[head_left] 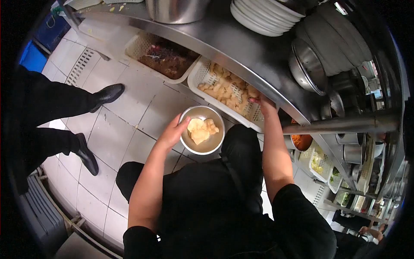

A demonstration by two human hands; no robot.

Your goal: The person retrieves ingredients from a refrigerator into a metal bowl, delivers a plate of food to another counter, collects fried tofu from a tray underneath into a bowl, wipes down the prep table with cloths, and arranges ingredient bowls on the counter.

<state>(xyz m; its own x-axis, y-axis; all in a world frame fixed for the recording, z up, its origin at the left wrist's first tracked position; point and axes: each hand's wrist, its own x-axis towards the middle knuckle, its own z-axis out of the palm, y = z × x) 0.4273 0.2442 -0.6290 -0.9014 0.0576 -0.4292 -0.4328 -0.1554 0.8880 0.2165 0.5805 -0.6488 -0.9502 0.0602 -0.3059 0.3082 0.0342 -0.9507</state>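
Note:
My left hand point(172, 133) is closed on the rim of a round metal bowl point(202, 150), tilted slightly towards me. Several pale yellow, puffy food pieces point(199, 131) lie in the bowl. On the shelf under the steel counter stands a white perforated basket point(228, 108) full of similar pale pieces point(225, 86). My right hand point(262, 105) reaches into that basket at its right end, under the counter edge. Its fingers are curled among the pieces and partly hidden, so what they hold cannot be made out.
Left of the basket is another basket point(134, 52) with dark brown food. The steel counter point(224, 39) overhangs both; it carries stacked plates point(265, 17) and metal bowls point(308, 64). Another person's shoes point(88, 155) are at left. A container of orange food point(301, 141) sits at right.

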